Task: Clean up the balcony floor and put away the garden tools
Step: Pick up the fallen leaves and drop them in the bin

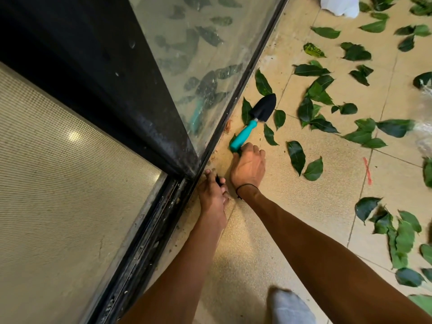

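The trowel (254, 121) lies on the floor (304, 183) beside the door track (149, 242), just beyond the right hand (249, 167), whose curled fingers touch its teal handle end. The left hand (212, 195), nearer and left, pinches something small and dark. Leaves (350, 94) lie scattered to the right.

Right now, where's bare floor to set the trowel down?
Bare tile lies between the two forearms and below the right hand, toward the red mark. The trowel is ringed by leaves; the right half of the floor is crowded with them.

left hand (213, 195): fingers curled, low | right hand (249, 168): knuckles up, fingers bent down
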